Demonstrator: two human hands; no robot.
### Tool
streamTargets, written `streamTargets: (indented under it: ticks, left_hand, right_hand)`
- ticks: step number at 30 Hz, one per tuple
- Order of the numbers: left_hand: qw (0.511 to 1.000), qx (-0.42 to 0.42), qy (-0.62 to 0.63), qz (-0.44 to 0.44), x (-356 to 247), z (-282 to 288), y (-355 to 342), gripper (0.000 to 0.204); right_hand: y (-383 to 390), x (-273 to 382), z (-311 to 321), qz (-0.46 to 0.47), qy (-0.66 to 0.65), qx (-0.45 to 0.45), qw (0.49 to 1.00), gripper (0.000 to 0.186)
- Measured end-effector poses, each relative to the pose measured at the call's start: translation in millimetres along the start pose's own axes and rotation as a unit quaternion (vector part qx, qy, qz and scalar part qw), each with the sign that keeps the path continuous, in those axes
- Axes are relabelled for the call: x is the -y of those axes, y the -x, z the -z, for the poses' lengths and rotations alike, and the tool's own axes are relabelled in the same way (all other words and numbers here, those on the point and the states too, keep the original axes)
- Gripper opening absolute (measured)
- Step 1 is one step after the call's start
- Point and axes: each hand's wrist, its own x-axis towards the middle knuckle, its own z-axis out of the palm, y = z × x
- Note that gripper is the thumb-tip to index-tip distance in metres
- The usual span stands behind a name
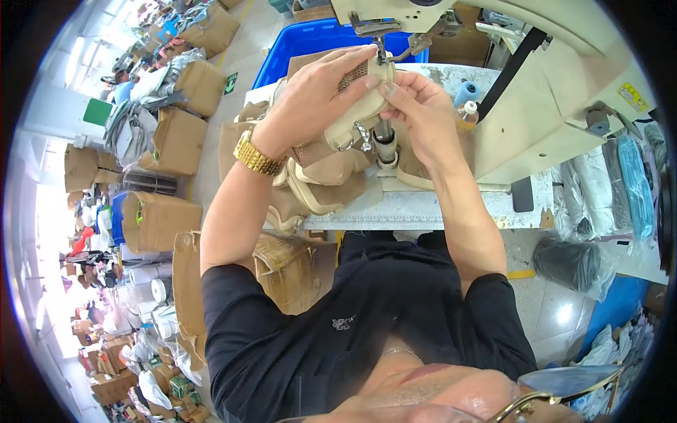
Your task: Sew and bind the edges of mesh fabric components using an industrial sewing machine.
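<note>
— Black shirt (pixel 367 317) sits closest, soft knit with a small pale mark on the chest. What is biggest beyond it?

— Cream sewing machine (pixel 557 92), smooth painted metal, boxy, standing on a pale, scuffed counter (pixel 423 204). Behind it is a blue plastic bin (pixel 310 42), and brown cardboard boxes (pixel 176 141) line the floor to the left.

— And the work itself?

— Tan bag piece (pixel 352 120), soft leather-like panels with a woven mesh strip and rounded cream piping, raised on the machine's narrow post under the needle. More tan pieces lie heaped on the counter below it.

— The hands?

— Left hand (pixel 317 99) is curled over the piece's top, fingers pressing it. Right hand (pixel 416 106) pinches its right edge between thumb and fingertips. A ridged gold watch (pixel 255 156) circles the left wrist.
</note>
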Motion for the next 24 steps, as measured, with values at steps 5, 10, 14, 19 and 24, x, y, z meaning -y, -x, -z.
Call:
streamTargets:
  ticks: [5,10,14,19,24]
  left_hand:
    - [0.999,0.001,-0.018,-0.028,6,1,3,0.05]
    - [1.0,0.012,-0.016,-0.013,9,2,-2,0.051]
    - [1.0,0.016,0.014,0.008,10,3,-4,0.051]
    - [0.997,0.037,0.04,0.056,6,4,-10,0.051]
    - [0.996,0.047,0.05,0.06,13,4,-13,0.05]
  right_hand:
    - [0,-4,2,0.003,-0.013,0.011,1.0,0.016]
    - [-1,-7,2,0.02,-0.019,0.019,0.999,0.016]
    - [0,-5,-3,0.018,-0.018,0.02,0.999,0.016]
    - [1,-11,0,0.026,-0.018,0.02,0.999,0.013]
    - [5,-5,-7,0.018,0.056,0.005,0.998,0.016]
